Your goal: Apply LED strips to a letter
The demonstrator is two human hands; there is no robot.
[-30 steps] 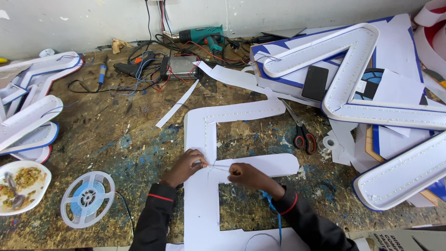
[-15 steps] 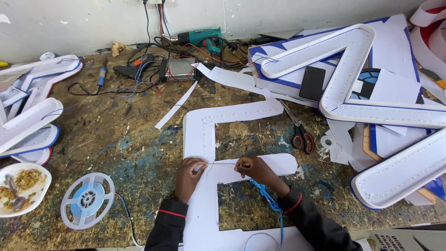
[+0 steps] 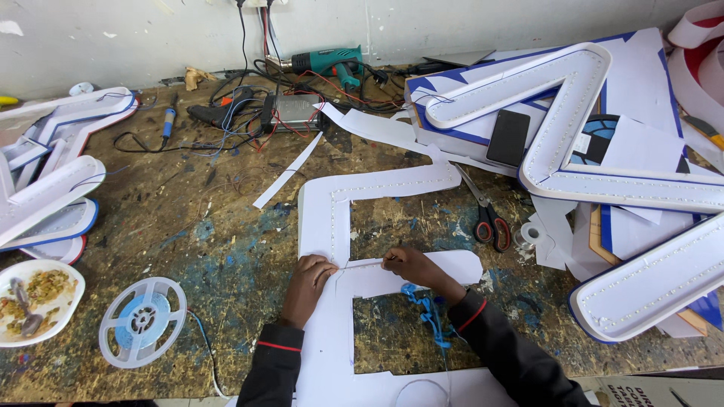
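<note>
At the bottom centre of the workbench (image 3: 226,249), a big white cut-out letter panel (image 3: 332,218) lies flat with rows of tiny LED dots along its top arm. Both hands sit on its middle arm. The left hand (image 3: 308,280) is curled with fingertips pinched together on one end of a thin LED strip (image 3: 362,265), and the right hand (image 3: 411,265) is pinched shut on the other end, so the strip is stretched straight between them, lying on or just above the white surface; I can't tell whether it's touching. A tangle of blue wire (image 3: 422,309) hangs at about 6 o'clock from the right hand, running down past the sleeve.

Around it: red-handled scissors (image 3: 489,218) at 2 o'clock from the right hand, a small tape roll (image 3: 530,235) just beside them, a clear reel (image 3: 142,321) at 8 o'clock from the left hand, and a plate of food (image 3: 38,301) further left. A teal heat gun (image 3: 332,60) and a soldering iron (image 3: 169,120) sit by the wall at 12 o'clock.

My take on laying a strip like this well: keep it taut and parallel to the panel edge, press from one end toward the other rather than all at once, and keep that blue wire out from under it.
</note>
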